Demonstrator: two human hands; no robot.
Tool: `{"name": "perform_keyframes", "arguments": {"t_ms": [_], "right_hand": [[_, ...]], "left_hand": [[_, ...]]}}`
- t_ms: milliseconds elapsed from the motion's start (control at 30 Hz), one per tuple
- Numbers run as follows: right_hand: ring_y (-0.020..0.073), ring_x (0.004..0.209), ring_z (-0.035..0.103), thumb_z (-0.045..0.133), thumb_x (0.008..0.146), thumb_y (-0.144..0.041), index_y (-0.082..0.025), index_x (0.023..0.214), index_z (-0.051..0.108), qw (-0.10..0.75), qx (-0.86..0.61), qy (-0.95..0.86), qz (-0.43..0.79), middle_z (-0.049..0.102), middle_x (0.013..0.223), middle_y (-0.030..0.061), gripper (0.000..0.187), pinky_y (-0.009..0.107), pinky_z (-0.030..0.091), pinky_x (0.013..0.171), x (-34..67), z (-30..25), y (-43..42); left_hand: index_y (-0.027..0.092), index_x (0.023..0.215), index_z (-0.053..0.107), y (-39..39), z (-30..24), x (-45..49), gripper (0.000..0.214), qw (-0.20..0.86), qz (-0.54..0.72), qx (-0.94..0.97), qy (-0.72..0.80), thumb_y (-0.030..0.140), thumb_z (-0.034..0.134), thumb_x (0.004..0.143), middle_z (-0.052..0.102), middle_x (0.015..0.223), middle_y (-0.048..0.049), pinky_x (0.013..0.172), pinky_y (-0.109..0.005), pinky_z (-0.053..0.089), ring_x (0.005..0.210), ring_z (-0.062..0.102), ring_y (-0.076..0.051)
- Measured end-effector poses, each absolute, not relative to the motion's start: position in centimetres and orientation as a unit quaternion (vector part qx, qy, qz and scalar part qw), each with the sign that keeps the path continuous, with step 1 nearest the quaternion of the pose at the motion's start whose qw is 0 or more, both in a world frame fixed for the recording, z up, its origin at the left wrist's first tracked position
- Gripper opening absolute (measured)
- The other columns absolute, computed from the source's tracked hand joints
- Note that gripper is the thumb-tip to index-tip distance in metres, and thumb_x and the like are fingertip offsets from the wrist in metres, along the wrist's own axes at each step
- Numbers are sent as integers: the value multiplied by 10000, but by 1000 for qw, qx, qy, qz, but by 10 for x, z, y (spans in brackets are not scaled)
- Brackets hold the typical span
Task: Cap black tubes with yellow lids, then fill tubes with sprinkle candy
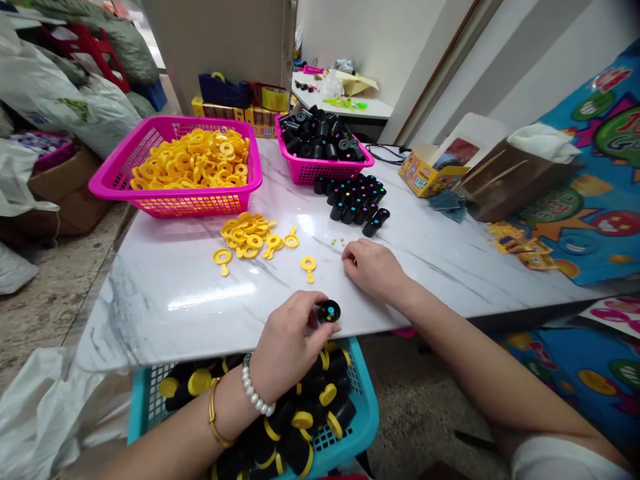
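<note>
Near the front edge of the table, my left hand (287,333) grips a small black plastic cup (330,312) between thumb and fingers. Its opening faces up, with a blue spot and a few tiny greenish bits inside. My right hand (373,268) rests on the tabletop to the right, fingers curled together; what they hold, if anything, is hidden. Just beyond those fingertips lie a few tiny beads (335,241). A single yellow ring-shaped piece with a tab (309,267) lies between the hands, and a loose pile of yellow ring pieces (250,233) is farther left.
A pink basket (185,200) of yellow pieces and a smaller pink basket (325,170) of black cups stand behind. Black cups (355,200) cluster on the marble-patterned table (150,300). Below its edge, a teal basket (367,407) holds yellow-capped black cups. A yellow box (425,175) stands right.
</note>
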State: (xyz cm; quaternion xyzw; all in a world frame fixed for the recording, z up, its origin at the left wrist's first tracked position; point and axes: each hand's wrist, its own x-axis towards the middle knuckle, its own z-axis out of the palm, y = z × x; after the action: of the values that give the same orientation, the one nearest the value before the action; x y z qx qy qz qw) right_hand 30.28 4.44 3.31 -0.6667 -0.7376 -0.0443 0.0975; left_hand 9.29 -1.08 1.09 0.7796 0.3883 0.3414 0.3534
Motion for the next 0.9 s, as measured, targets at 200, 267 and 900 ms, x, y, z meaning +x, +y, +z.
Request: {"name": "perform_keyframes", "arguments": {"t_ms": [200,267,900], "right_hand": [[128,649,592,577,789,-108,-176,796,652,275,-584,-751,139,648,733,9,101,243,459,615,289,54,9],[114,664,599,586,808,-111,-191,821,647,334,-527,-760,180,652,768,3,101,217,463,577,278,58,-13],[104,638,496,646,765,-92,-203,801,594,305,-518,-729,328,529,811,-2,127,224,419,546,264,52,-27]], "left_hand": [[197,1061,557,-12,9,93,282,364,336,774,395,205,664,801,606,895,3,716,-263,473,725,576,-124],[196,1055,556,-12,9,93,271,361,333,778,392,193,650,801,607,907,-6,735,-276,473,760,581,-139],[223,987,552,-13,9,93,247,378,332,772,389,97,584,777,596,903,-4,717,-281,454,799,564,-160]]}}
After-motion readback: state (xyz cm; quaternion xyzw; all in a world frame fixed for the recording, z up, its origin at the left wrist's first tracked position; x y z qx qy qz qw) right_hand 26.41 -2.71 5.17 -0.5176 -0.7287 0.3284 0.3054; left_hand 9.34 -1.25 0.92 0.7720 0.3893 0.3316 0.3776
